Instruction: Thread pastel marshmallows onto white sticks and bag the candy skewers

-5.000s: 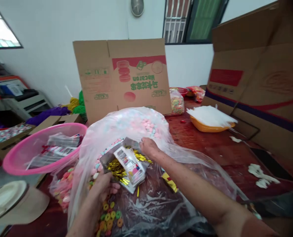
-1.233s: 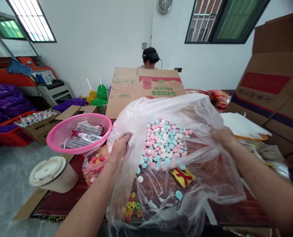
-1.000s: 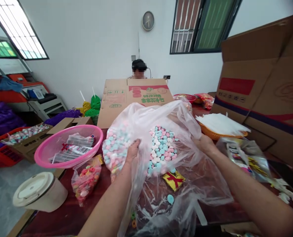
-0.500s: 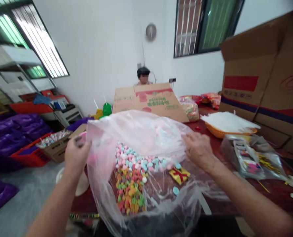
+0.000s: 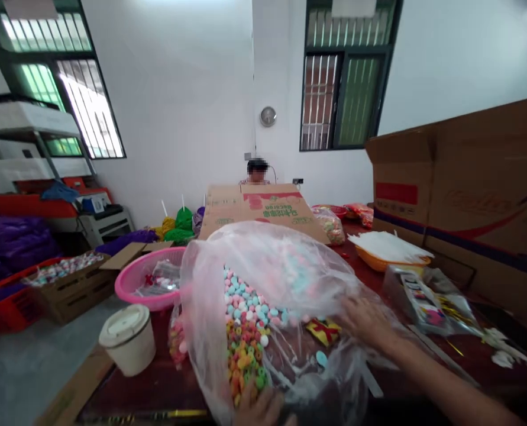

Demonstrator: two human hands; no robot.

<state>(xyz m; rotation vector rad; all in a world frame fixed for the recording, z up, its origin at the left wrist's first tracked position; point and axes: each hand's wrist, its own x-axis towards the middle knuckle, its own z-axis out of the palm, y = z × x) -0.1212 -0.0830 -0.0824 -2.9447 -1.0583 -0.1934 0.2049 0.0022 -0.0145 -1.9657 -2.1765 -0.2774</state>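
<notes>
A large clear plastic bag (image 5: 263, 254) stands wide, its mouth facing me. Inside lie pink, blue and white candy pieces (image 5: 245, 302) above colourful ring-shaped pieces (image 5: 241, 361). A gold packet with a red cross (image 5: 324, 331) and a loose blue piece (image 5: 321, 358) lie to their right. My right hand (image 5: 365, 322), somewhat blurred, grips the film at the bag's right side. At the bottom edge, my left hand (image 5: 261, 408) has its fingers apart by the bag's near rim, just below the ring-shaped pieces. Its palm is out of view.
Left of the bag are a pink basket (image 5: 125, 284) and a lidded white tub (image 5: 130, 349). An opened cardboard box (image 5: 263, 207) stands ahead, with a person behind it. A big carton (image 5: 467, 177), an orange basket (image 5: 365, 255) and clear packets (image 5: 423, 302) are at right.
My left hand has let go of the bag's upper left side and come down to the bottom middle. My right hand stays at the right side. The view has tilted upward.
</notes>
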